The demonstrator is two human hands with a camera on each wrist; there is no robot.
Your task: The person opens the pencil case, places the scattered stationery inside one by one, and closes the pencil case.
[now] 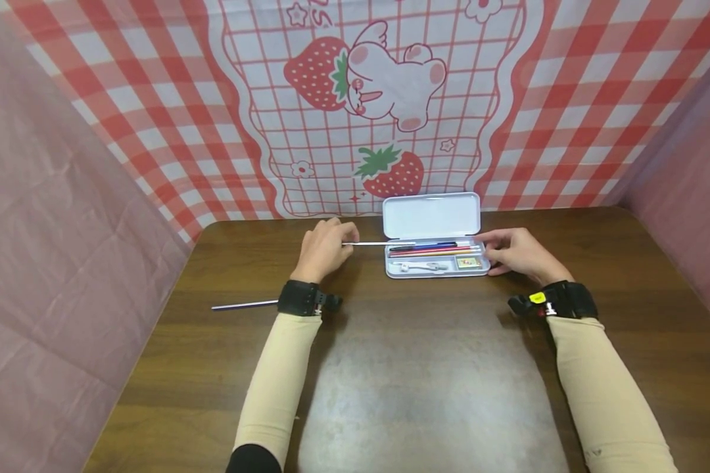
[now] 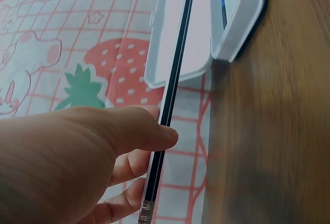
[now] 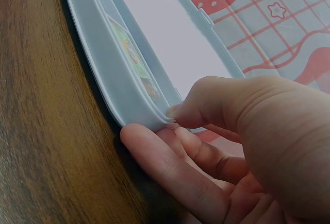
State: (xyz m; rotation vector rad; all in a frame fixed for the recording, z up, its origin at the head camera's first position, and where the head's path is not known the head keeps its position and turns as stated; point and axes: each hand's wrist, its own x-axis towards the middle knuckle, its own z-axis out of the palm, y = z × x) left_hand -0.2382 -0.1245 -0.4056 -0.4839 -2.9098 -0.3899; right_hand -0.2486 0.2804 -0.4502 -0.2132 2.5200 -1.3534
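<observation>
A white pencil case (image 1: pixel 438 275) stands with its lid (image 1: pixel 432 215) raised at the back of the table. My left hand (image 1: pixel 325 248) pinches a dark pencil with pale stripes (image 2: pixel 178 64) between thumb and fingers, near its metal-banded end. The pencil's far end reaches over the case. At the case's right end, my right hand (image 1: pixel 520 253) grips the corner, thumb on the rim and fingers against the outer wall. Inside lie several pens and pencils (image 1: pixel 432 250), a slim white item (image 1: pixel 423 267) of unclear kind and a small block with a colourful picture (image 1: pixel 468 263).
Another pencil (image 1: pixel 244 307) lies on the brown wooden table (image 1: pixel 426 381), partly hidden behind my left wrist. A red-and-white checked cloth (image 1: pixel 260 131) with strawberries hangs directly behind the case. Pink cloth (image 1: pixel 53 230) borders the left side.
</observation>
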